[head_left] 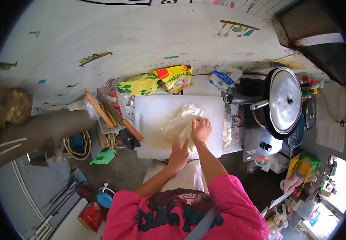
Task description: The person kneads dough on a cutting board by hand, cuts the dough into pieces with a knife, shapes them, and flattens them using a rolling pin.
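Dough (186,132): pale, floury, perhaps rounded.
My left hand (178,154), right hand (201,130): both on it, fingers parted.
Wok (277,135): metal lid (279,90) on.

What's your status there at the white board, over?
Left hand, right hand: both on pale dough. Dough on white board, loose white powder just beyond. Nothing seen blocking either hand.

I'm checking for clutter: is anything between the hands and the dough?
Nothing visible: the left hand and right hand both touch the dough directly. Loose flour lies beyond it on the white cutting board.
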Demonstrator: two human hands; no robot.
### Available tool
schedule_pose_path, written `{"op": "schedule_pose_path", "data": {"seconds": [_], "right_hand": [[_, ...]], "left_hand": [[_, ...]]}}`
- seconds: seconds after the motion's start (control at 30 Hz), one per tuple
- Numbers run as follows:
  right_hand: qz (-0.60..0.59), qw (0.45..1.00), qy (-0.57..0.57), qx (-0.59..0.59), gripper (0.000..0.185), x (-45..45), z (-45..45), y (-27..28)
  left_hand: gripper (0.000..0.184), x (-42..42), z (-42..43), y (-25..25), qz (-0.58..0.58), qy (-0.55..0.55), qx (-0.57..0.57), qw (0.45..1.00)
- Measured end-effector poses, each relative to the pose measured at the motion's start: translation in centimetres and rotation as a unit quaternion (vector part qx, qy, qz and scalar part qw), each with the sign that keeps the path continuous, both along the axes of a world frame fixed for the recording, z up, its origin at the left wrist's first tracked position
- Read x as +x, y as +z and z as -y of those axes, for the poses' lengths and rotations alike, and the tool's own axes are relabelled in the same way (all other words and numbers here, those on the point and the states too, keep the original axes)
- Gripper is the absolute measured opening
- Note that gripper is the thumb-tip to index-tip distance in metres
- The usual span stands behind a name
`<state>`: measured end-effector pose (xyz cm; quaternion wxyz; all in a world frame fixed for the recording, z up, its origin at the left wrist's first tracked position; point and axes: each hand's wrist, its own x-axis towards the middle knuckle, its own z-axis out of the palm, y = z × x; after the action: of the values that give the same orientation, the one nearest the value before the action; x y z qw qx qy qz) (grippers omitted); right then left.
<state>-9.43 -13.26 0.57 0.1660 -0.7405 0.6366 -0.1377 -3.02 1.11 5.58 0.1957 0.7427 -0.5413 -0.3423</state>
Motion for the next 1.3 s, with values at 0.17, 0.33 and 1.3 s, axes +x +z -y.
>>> {"op": "schedule_pose_path", "data": {"seconds": [0.17, 0.33, 1.3], "right_hand": [[0.066, 0.987, 0.118, 0.085, 0.036, -1.6, -0.3, 2.3], [0.102, 0.980, 0.155, 0.078, 0.027, -2.0, -1.0, 8.3], [-0.022, 0.997, 0.078, 0.003, 0.025, 0.9, -0.8, 1.8]], "left_hand": [[0.063, 1.6, 1.1, -0.3, -0.048, -0.018, 0.015, 0.999], [0.051, 2.8, 0.2, -3.5, -0.121, -0.001, -0.093, 0.988], [0.046, 4.2, 2.8, -4.2, -0.214, 0.134, -0.046, 0.967]]}}
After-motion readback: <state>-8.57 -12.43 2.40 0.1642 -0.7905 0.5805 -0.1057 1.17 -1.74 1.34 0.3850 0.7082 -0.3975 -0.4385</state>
